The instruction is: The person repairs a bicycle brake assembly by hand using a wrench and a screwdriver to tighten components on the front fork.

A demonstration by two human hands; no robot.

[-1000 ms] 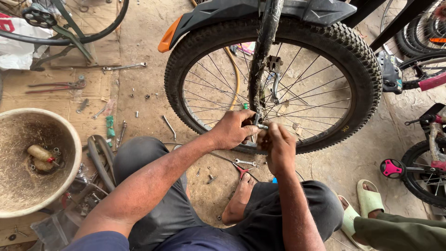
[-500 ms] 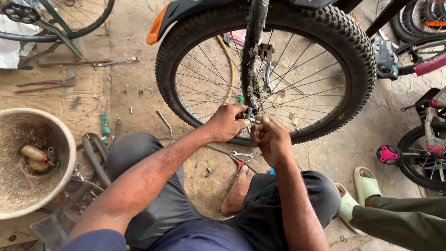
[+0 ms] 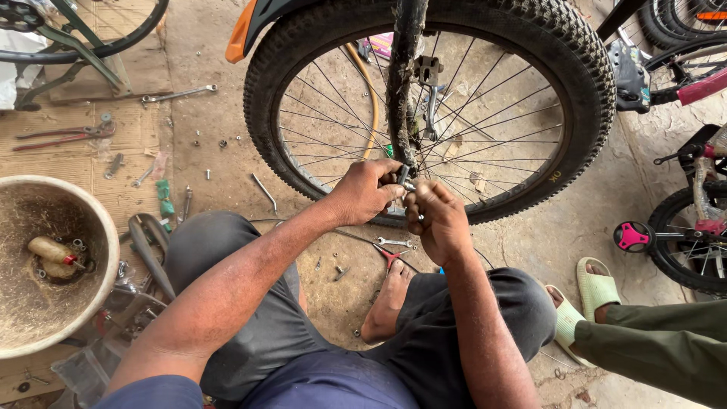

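Bicycle wheel (image 3: 485, 98), black knobby tyre, now fills more of your view; your left hand (image 3: 362, 191) and right hand (image 3: 439, 220) stay pinched closed around the small metal axle fitting (image 3: 403, 179).

The axle end of the bicycle wheel (image 3: 454, 113) is covered by the left hand (image 3: 362, 193) and right hand (image 3: 438, 220), so what is gripped cannot be told. The wheel's top is cut off by the upper edge. At lower right, only a green-sleeved leg (image 3: 651, 341) of 1 other person is seen.
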